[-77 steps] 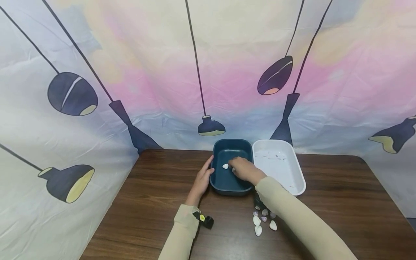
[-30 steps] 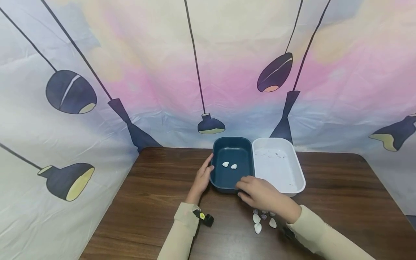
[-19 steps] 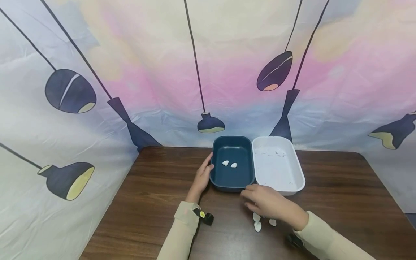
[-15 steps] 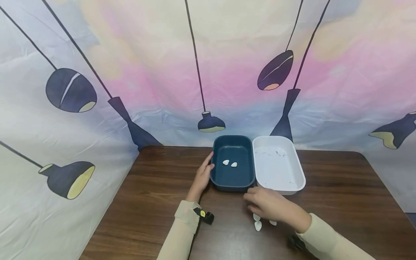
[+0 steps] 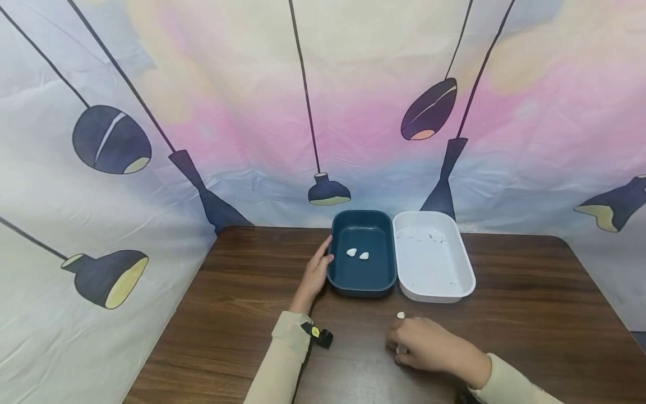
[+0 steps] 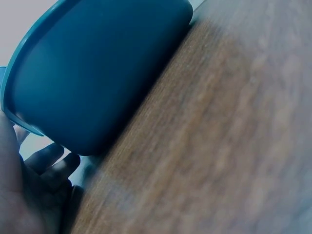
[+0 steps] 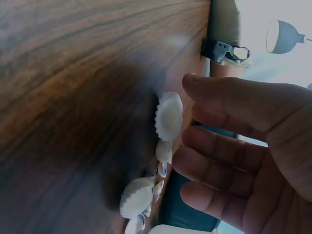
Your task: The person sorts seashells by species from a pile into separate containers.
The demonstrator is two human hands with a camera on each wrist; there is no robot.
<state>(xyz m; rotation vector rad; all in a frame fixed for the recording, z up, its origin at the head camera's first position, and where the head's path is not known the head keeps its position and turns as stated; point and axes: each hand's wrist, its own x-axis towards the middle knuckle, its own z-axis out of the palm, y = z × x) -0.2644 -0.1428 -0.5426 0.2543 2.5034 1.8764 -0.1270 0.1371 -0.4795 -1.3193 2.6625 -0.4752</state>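
My left hand (image 5: 315, 274) touches the left side of the dark teal tray (image 5: 360, 291), its fingers extended along the wall. Two white seashells (image 5: 351, 252) lie apart on that tray's floor. Low over the table, my right hand (image 5: 428, 343) hovers above a loose group of shells and hides most of them in the head view. From the right wrist, a ribbed white shell (image 7: 169, 117) lies just beyond the fingertips, with a gap between thumb and fingers. Farther along sit another white shell (image 7: 137, 197) and several smaller ones. Nothing is held in the right hand.
A white tray (image 5: 438, 298) stands against the teal tray's right side, with small dark specks on its floor. Both trays are near the back edge of the brown wooden table (image 5: 242, 292). A printed cloth (image 5: 252, 112) hangs behind.
My right hand has placed a second shell in the teal tray, then drawn back toward the shells on the table. The left hand stays against the tray.
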